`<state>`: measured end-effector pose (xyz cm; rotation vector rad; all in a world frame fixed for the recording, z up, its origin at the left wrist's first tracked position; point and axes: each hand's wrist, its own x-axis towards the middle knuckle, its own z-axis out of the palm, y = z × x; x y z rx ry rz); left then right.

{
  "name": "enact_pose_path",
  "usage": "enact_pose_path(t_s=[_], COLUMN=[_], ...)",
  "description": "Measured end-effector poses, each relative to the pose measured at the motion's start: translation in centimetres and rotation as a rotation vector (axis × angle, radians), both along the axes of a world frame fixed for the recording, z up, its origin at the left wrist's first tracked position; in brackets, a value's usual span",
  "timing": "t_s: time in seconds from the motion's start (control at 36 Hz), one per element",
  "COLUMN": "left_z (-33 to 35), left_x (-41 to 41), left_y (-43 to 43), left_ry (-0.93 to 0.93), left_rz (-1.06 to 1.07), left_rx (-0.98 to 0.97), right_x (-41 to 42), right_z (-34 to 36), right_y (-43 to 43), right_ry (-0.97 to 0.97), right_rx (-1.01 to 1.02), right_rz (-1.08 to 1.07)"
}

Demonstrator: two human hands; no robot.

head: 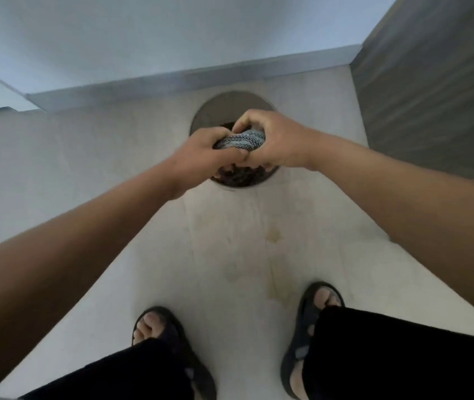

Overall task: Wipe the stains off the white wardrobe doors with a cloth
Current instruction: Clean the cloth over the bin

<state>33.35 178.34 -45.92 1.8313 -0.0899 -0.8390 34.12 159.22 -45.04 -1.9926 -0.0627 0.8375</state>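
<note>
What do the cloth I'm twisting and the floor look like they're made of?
Cloth: soft woven or knitted fabric, blue-grey with dark flecks; it twists ropelike between the left hand and right hand. Floor: probably matte pale tile, with faint joint lines and yellowish stains.

No legible text or labels anywhere.
</note>
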Motion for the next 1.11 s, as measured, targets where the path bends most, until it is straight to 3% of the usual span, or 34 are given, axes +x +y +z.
enact_pose_path(t_s=[0.08,0.17,0.28,0.44,0.56,0.64,0.81,0.89,1.11], left_z=[6.9,15.9,30.0,47.5,59.5,67.2,77.3,80.1,83.7], left_x=[-1.7,-2.9,-3.0,-2.1,-1.9,-2.6,-6.5,-8.9,-17.1], left_y=[-0.1,-0.5,-0.4,0.3,1.8,3.2,2.5,0.9,-6.6], left_ry=[0.252,0.361,0.32,0.248,0.16,0.14,0.184,0.173,0.228], left_rz=[0.11,0.254,0.302,0.252,0.159,0.017,-0.164,-0.215,-0.122], left_rx=[-0.204,-0.295,-0.287,-0.347,-0.434,-0.48,-0.617,-0.666,-0.65], right_x=[-2.1,-3.3,-3.4,-4.8,-6.1,-8.0,-14.1,-17.8,-29.6], right_z=[7.1,16.2,32.4,50.8,63.1,71.1,81.3,84.3,88.4], right_y=[-0.9,-1.8,-3.5,-3.5,-1.1,0.4,2.1,1.7,-3.0], right_ry=[0.15,0.21,0.275,0.323,0.278,0.131,-0.161,-0.191,-0.403], right_rx=[0.113,0.148,0.219,0.297,0.348,0.291,0.117,0.148,0.123], right_rz=[-0.102,-0.144,-0.218,-0.347,-0.489,-0.584,-0.807,-0.856,-1.105])
